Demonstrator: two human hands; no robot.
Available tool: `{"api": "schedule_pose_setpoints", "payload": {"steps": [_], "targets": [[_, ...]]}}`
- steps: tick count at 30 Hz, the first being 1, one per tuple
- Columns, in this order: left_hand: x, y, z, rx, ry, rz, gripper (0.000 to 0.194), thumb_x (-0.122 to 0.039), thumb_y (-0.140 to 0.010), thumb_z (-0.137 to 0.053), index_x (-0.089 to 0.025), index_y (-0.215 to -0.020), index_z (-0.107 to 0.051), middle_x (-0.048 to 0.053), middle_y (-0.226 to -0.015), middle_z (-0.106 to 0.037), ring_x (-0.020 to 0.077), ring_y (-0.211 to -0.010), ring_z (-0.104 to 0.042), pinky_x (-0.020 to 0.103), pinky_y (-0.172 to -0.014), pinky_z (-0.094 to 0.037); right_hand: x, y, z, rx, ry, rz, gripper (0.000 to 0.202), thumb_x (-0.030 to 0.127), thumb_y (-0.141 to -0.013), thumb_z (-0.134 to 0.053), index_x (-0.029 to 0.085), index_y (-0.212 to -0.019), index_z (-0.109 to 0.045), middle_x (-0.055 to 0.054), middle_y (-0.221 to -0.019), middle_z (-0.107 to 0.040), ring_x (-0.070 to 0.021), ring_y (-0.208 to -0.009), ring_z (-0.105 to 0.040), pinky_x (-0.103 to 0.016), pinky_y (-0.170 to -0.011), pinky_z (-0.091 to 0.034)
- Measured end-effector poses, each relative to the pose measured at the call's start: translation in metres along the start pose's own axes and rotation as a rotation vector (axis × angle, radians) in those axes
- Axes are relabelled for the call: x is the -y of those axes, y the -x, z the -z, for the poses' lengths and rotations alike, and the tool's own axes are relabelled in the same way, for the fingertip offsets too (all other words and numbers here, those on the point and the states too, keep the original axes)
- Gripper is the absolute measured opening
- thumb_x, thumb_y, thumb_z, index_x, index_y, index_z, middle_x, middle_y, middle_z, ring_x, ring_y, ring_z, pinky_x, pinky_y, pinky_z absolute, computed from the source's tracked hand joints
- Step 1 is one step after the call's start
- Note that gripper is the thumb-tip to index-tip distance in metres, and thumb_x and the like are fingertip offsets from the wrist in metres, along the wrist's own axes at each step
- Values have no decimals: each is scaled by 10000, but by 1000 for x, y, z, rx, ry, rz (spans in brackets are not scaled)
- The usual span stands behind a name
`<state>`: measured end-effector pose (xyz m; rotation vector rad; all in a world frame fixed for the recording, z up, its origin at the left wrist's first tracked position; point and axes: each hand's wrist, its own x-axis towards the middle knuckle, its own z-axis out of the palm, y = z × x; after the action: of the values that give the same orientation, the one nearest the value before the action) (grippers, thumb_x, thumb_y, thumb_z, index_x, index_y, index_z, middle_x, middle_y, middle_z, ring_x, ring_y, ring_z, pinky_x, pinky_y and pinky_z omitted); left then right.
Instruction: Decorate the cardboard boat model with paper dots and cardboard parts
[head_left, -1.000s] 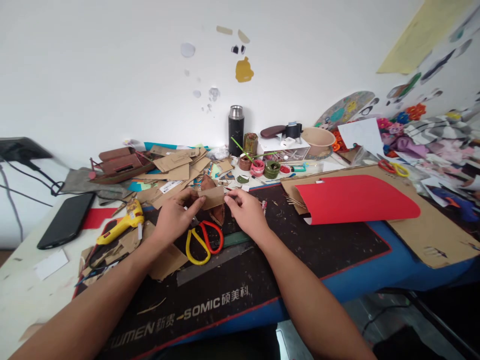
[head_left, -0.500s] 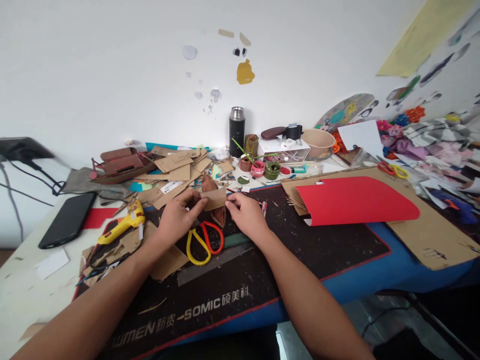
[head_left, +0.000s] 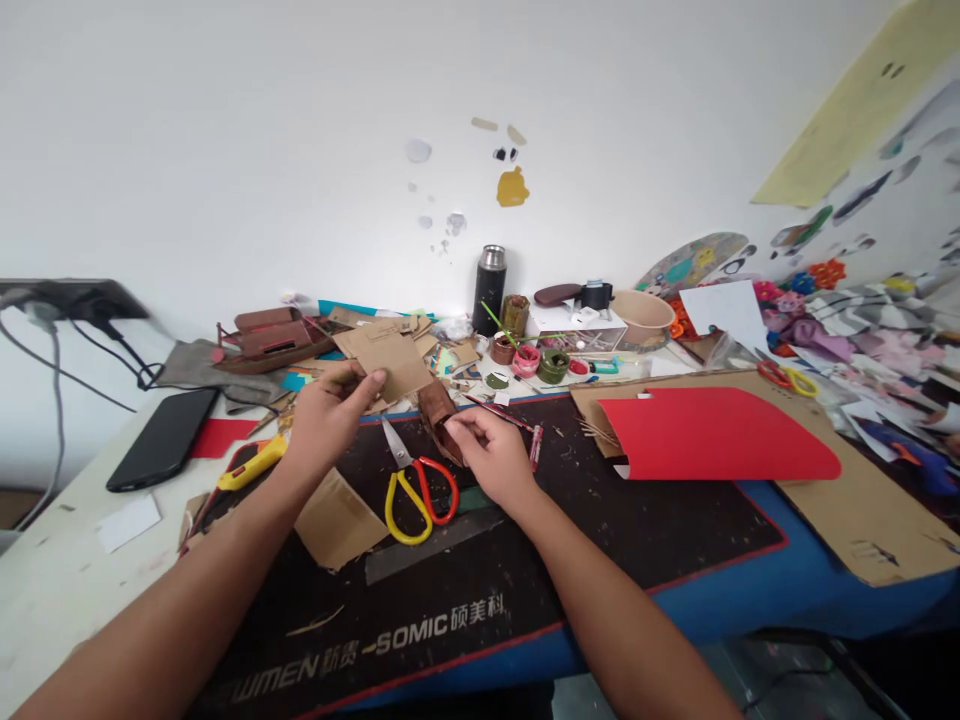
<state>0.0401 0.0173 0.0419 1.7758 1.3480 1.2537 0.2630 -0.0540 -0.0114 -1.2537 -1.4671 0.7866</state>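
Observation:
Raised over the mat, my left hand [head_left: 330, 410] pinches a flat piece of brown cardboard [head_left: 396, 366] between thumb and fingers. My right hand [head_left: 491, 450] has its fingers closed at the edge of a small brown boat-shaped model [head_left: 436, 408]; its lower end is partly hidden behind my fingers. Between my hands lie scissors [head_left: 409, 490] with one yellow and one red handle, blades slightly apart. Another cardboard piece [head_left: 341, 518] rests on the mat near my left forearm. A yellow hot glue gun [head_left: 255, 465] is partly covered by that arm.
Behind my hands stand a black thermos [head_left: 490, 295], open paint pots [head_left: 553, 365] and a cardboard scrap pile. A larger brown model boat [head_left: 274, 340] sits left of it. Red sheet [head_left: 720, 435] lies on cardboard at right. A black phone [head_left: 165, 440] is at left.
My left hand has lifted the cardboard piece up and away from the small boat model, turning its flat face toward me. My right hand has let go of the cardboard and moved onto the model.

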Motion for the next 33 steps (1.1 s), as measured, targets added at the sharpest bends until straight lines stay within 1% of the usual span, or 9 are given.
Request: {"api": "schedule_pose_setpoints", "payload": {"steps": [2, 5, 8, 10, 12, 19, 25, 30, 33], "targets": [[2, -4, 4, -24, 50, 38, 389, -522, -918, -676, -232, -687, -557, -26, -613, -546, 148, -588, -466, 295, -574, -352, 12, 8, -3, 68, 27, 6, 242, 433, -1028, -641, 235, -1006, -778, -7, -752, -726, -182, -658, -651, -275, -619, -464], [4, -8, 6, -25, 100, 45, 393, -520, -909, -689, -232, -680, -554, -24, -606, -545, 146, -582, -464, 294, -569, -353, 30, 19, -7, 247, 233, 63, 197, 404, -1030, -694, 248, -1099, -792, -1, -784, -762, -183, -702, -702, -279, -676, -477], [0, -8, 8, -20, 130, 43, 389, -520, -894, -699, -233, -682, -545, -17, -606, -559, 149, -582, -479, 293, -570, -371, 41, 26, -13, 410, 517, 112, 314, 437, -1021, -735, 228, -1254, -767, -62, -1016, -828, -247, -885, -774, -320, -766, -522], [-3, -8, 10, -29, 139, 39, 382, -525, -888, -704, -233, -696, -548, -15, -612, -565, 152, -590, -496, 289, -573, -384, 48, 30, -17, 485, 705, 128, 428, 488, -1026, -724, 199, -1341, -728, -121, -1193, -812, -309, -1008, -785, -372, -822, -554], [-6, -8, 13, -34, 151, 37, 387, -539, -881, -708, -232, -707, -550, -18, -612, -562, 151, -592, -501, 282, -573, -385, 55, 32, -20, 536, 863, 122, 473, 521, -1042, -686, 180, -1371, -702, -151, -1234, -793, -344, -1019, -789, -412, -818, -577], [-8, -11, 14, -20, 239, 43, 422, -584, -821, -746, -224, -705, -560, -23, -602, -556, 143, -579, -489, 266, -556, -361, 75, 35, -28, 589, 1085, 105, 469, 534, -1040, -679, 158, -1320, -689, -152, -1140, -789, -334, -969, -802, -405, -792, -616], [-14, -12, 19, -14, 305, 22, 461, -609, -803, -770, -230, -679, -539, -32, -579, -527, 142, -564, -466, 270, -556, -363, 66, 36, -39, 632, 1148, 74, 364, 336, -1021, -715, 148, -1332, -697, -185, -1181, -776, -320, -981, -801, -382, -771, -616], [-19, -12, 24, -3, 369, 29, 471, -607, -782, -809, -219, -670, -566, -29, -598, -535, 143, -590, -481, 270, -568, -364, 62, 35, -38, 597, 1073, 70, 283, 262, -1007, -652, 148, -1248, -745, -166, -1139, -794, -312, -985, -791, -386, -817, -588], [-19, -12, 25, -1, 426, 52, 470, -601, -756, -843, -212, -681, -591, -26, -617, -555, 141, -593, -494, 267, -570, -370, 55, 35, -35, 510, 863, -7, 251, 249, -924, -728, 189, -1163, -780, -106, -1087, -807, -262, -952, -766, -341, -829, -548]]}}
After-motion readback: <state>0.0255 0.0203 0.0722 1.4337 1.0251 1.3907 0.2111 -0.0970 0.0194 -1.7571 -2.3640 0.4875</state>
